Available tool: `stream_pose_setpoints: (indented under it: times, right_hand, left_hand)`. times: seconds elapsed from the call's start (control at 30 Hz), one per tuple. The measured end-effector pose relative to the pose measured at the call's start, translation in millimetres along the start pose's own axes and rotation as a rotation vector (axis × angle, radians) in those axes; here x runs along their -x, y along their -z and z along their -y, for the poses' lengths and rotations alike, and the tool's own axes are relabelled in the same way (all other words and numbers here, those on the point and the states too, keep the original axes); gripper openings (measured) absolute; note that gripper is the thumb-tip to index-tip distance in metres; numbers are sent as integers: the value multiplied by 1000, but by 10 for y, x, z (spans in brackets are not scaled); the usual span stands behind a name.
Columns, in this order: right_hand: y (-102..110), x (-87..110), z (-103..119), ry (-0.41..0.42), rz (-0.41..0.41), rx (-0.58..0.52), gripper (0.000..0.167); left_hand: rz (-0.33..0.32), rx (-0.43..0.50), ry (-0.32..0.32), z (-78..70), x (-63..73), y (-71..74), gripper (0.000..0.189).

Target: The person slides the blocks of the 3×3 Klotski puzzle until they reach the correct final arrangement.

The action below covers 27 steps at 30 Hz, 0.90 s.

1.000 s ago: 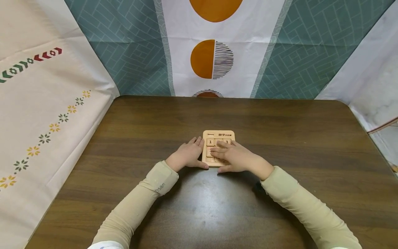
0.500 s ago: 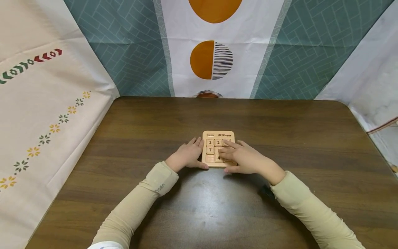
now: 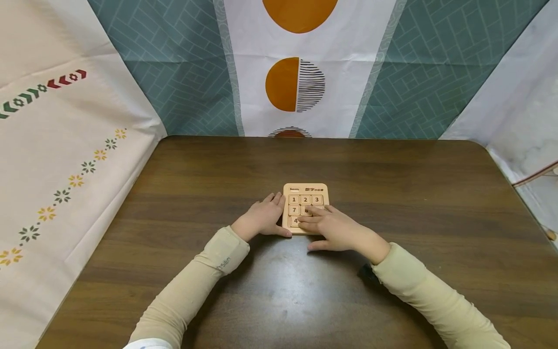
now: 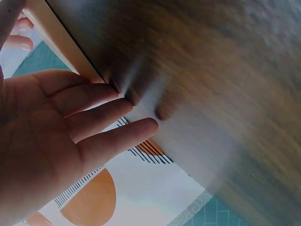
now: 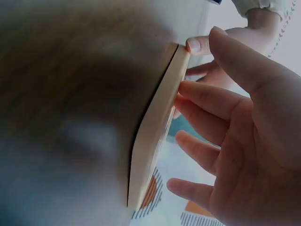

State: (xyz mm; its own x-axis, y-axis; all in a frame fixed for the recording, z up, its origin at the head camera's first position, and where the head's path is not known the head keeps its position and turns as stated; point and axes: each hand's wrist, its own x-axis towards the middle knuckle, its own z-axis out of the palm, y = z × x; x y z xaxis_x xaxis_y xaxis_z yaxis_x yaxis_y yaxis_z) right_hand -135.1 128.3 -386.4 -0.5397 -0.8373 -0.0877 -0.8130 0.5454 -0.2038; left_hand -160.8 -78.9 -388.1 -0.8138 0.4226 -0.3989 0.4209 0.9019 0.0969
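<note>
A pale wooden sliding number puzzle (image 3: 303, 189) lies flat on the brown table. Tiles 1, 2 and 3 fill its top row, 7 sits at the left of the middle row, and tile 4 (image 3: 294, 221) is in the lower left corner. My left hand (image 3: 263, 217) rests along the board's left edge, fingers extended, thumb by the near left corner. Over the lower right part reaches my right hand (image 3: 335, 229), its index and middle fingertips on the tiles and its thumb off the near edge. Its fingers cover the remaining tiles partly or wholly.
The wooden table (image 3: 218, 165) extends around the board on all sides. Patterned cloth (image 3: 196, 72) hangs behind its far edge, and a white embroidered cloth (image 3: 87, 203) runs along the left. A dark object (image 3: 368, 275) shows below the right wrist.
My right hand drew back to the right, then moved left and slightly nearer. Tile 4 slid from the bottom middle into the lower left slot. My left hand stayed in place.
</note>
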Motion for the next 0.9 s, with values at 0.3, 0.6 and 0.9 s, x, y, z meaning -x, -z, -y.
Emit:
stream_pose_setpoints:
  times: [0.3,0.6,0.9]
  right_hand:
    - [56,102,9,-69,3,23,61]
    - [45,351,-97,-148,-16,42,57]
    - [-11,227,-8,-114,-28,51,60]
  left_hand:
    - [-6,1,-6,3,-8,-1,106]
    - [-13,16,-10,16,7,3,105]
    - [-10,7,-6,8,1,-3,105]
